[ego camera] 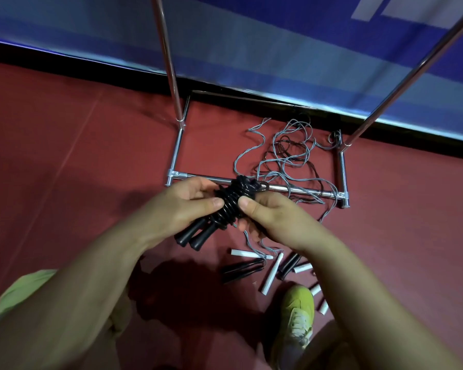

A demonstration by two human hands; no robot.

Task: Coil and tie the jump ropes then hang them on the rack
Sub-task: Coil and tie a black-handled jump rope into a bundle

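Light: dim, making the red floor (64, 156) look dark.
Shadows: a dark patch is lying on the floor just below the arms.
Glare: bright streaks are shining on the rack (169, 57) poles.
Edges: the poles are bending outward near the corners.
Blur: the forearms are looking soft.

1 coiled black jump rope (231, 201) with 2 black handles (195, 235) is seen at the centre. 1 tangle of grey and black ropes (286, 153) is seen on the floor at 1 o'clock. At 5 o'clock, 5 white handles (271, 273) and 3 black handles (241, 269) are counted. 1 metal rack (175, 153) and 1 shoe (297, 316) are counted.
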